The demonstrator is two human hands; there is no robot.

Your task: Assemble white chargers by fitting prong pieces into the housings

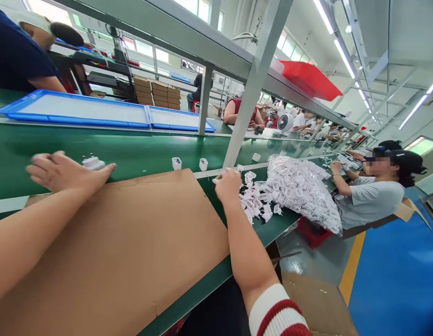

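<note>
Left hand [64,171], fingers flat and together, rests at the cardboard sheet [122,252] edge just beside a white plug [93,163] at 12 o'clock; right hand [228,184] reaches the plug pile [254,200], grip indeterminable.

cardboard sheet [132,242] on table [139,151] | plug pile [254,200] right of it | plastic bag [300,191] right of pile | trays [80,109] behind

The green bench [139,151] carries cardboard sheet [125,242], white plugs [254,203], blue trays [80,109].
</note>
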